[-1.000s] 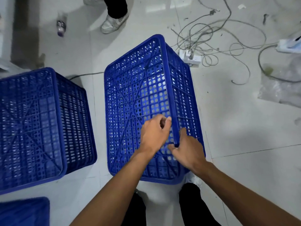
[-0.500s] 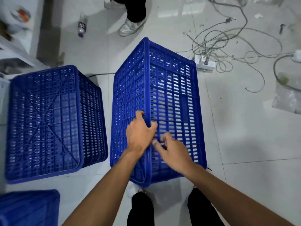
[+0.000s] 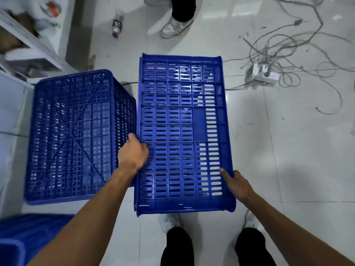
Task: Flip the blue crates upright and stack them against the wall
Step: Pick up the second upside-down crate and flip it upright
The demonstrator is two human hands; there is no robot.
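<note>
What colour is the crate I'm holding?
The crate is blue, with slotted walls; head view.

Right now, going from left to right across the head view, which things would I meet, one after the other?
White shelf → upside-down blue crate → left hand → blue crate on its side → right hand → white power strip with its tangle of cables.

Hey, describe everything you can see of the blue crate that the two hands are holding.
The crate is bright blue, glossy plastic, rectangular. It is turned on its side above the white tiled floor, a long wall facing up: a grid of slots with one solid patch. The left hand grips its left edge; the right hand grips its right rim.
</note>
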